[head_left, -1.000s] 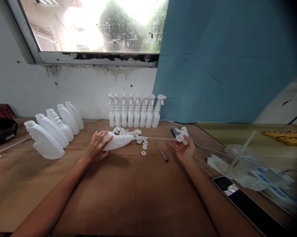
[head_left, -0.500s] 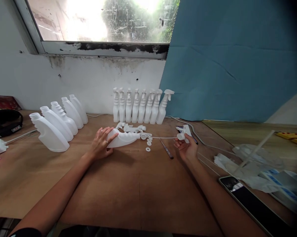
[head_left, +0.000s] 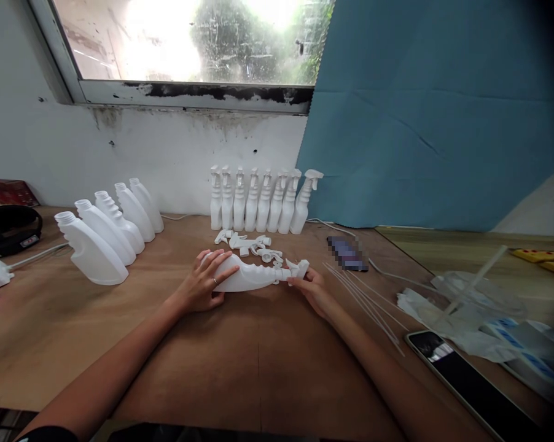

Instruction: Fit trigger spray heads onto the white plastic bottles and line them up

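Observation:
A white spray bottle (head_left: 247, 277) lies on its side, low over the brown table, its neck pointing right. Wrapped round its base end is my left hand (head_left: 207, 282), a ring on one finger. My right hand (head_left: 312, 288) grips a white trigger sprayer (head_left: 298, 269) by its head, with the collar up against the bottle's mouth. The dip tube no longer shows between them. Just behind the bottle lie several loose trigger sprayers (head_left: 244, 243). White washers (head_left: 277, 265) are partly hidden behind the bottle neck.
Several bottles with sprayers (head_left: 261, 205) stand in a row by the wall. Open bottles without sprayers (head_left: 95, 255) stand at the left. Thin tubes (head_left: 366, 301), a blurred-out dark object (head_left: 347, 253), a phone (head_left: 465, 374) and a plastic bag (head_left: 461, 319) lie at the right.
My right hand has moved left with the trigger sprayer, bringing it to the bottle's mouth; its tube has gone inside. The bottle has shifted slightly right and nearer to me.

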{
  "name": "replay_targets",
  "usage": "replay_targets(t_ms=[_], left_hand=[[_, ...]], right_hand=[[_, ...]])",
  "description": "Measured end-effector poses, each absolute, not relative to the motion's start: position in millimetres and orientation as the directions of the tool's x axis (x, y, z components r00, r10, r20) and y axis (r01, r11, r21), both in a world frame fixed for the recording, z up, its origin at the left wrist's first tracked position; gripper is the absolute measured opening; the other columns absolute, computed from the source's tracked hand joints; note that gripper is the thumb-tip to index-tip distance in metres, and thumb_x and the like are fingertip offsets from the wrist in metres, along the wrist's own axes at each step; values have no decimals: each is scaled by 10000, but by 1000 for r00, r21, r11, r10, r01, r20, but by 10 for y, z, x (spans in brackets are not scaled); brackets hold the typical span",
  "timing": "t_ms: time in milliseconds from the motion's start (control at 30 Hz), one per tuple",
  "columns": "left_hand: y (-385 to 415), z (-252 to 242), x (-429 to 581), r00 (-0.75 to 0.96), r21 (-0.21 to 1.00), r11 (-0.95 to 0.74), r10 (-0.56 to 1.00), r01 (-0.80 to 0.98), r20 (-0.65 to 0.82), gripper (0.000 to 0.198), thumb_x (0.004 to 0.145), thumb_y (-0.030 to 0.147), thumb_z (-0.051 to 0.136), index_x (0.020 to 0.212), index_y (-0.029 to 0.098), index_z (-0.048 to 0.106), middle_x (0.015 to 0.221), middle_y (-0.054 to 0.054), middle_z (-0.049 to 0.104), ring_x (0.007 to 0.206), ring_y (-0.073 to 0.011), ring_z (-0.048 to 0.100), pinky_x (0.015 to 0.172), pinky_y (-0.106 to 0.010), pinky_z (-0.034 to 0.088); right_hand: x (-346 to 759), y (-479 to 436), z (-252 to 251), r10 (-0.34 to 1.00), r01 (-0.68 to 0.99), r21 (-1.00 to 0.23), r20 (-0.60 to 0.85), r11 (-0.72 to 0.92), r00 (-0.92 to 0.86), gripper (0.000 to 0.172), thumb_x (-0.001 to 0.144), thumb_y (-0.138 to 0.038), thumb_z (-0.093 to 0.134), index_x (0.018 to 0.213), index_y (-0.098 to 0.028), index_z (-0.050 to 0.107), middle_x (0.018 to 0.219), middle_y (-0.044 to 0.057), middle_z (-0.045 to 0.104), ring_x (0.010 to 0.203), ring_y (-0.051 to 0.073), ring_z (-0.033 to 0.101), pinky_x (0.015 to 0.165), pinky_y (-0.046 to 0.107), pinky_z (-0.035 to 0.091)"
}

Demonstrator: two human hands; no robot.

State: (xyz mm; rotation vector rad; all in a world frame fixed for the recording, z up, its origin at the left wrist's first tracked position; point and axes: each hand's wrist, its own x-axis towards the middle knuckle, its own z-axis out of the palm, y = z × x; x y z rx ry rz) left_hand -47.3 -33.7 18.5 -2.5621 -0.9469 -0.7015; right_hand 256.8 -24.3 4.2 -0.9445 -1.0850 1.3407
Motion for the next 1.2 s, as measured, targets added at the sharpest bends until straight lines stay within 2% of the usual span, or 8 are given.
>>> replay_targets(t_ms=[267, 467, 600, 767, 867, 1000, 1100, 1200], left_hand=[[-359, 150, -433, 655, -127, -724, 516, 678, 552, 758, 709, 194, 586, 1417, 284, 333, 1503, -107, 251, 1346, -341, 261, 1082, -563, 172], [-361, 124, -414, 662, -130, -736, 500, 665, 558, 720, 718, 183, 574, 1402, 267, 363, 1500, -112, 257, 1349, -336, 257, 1090, -557, 167], [-370, 135, -408, 656, -115, -738, 503, 665, 563, 753, 704, 172, 580, 1412, 271, 345, 1499, -120, 261, 1348, -342, 260, 1086, -565, 172], [-369, 124, -404, 649, -104, -739, 504, 665, 571, 775, 700, 176, 583, 1423, 275, 323, 1496, -123, 266, 1342, -351, 267, 1075, -580, 182], [-368, 118, -399, 652, -103, -744, 501, 661, 569, 769, 703, 181, 583, 1422, 275, 325, 1495, -122, 266, 1342, -351, 266, 1077, -581, 178], [-371, 116, -392, 647, -96, -741, 507, 665, 570, 790, 695, 178, 586, 1428, 279, 310, 1494, -122, 268, 1339, -358, 268, 1073, -590, 175], [-379, 119, -388, 652, -101, -743, 502, 661, 569, 774, 702, 175, 579, 1423, 281, 318, 1490, -119, 276, 1344, -346, 267, 1077, -580, 177], [-385, 126, -386, 648, -100, -737, 510, 668, 566, 758, 706, 171, 577, 1416, 274, 333, 1490, -121, 276, 1344, -343, 267, 1078, -578, 179]], right_hand=[[2563, -252, -43, 986, -128, -983, 146, 134, -83, 482, 580, -226, 818, 1023, -210, 628, 981, 22, 686, 828, 172, 613, 705, 262, 498], [2527, -273, -40, 984, -80, -984, 165, 158, -75, 459, 632, -287, 786, 1021, -221, 552, 674, -36, 630, 482, 109, 500, 477, 234, 422], [2515, -289, -43, 980, -107, -978, 186, 178, -67, 542, 595, -251, 808, 1062, -241, 532, 874, -3, 652, 566, 113, 537, 510, 234, 446], [2496, -306, -40, 978, -116, -973, 206, 201, -34, 566, 609, -248, 801, 1088, -264, 500, 795, -26, 635, 515, 111, 510, 466, 228, 418], [2487, -314, -32, 974, -73, -974, 219, 214, -62, 488, 660, -280, 770, 1063, -259, 494, 751, -34, 625, 478, 104, 488, 445, 226, 404], [2486, -313, -35, 969, -93, -970, 232, 224, -86, 563, 645, -274, 782, 1110, -266, 467, 855, -16, 649, 509, 107, 517, 472, 237, 433], [2482, -313, -29, 978, -108, -975, 200, 192, -66, 491, 637, -274, 787, 1040, -247, 507, 676, -50, 611, 449, 101, 479, 440, 228, 397], [2481, -321, -10, 979, -149, -973, 191, 179, -73, 591, 607, -248, 806, 1100, -261, 481, 824, -19, 658, 509, 114, 532, 475, 242, 434]])
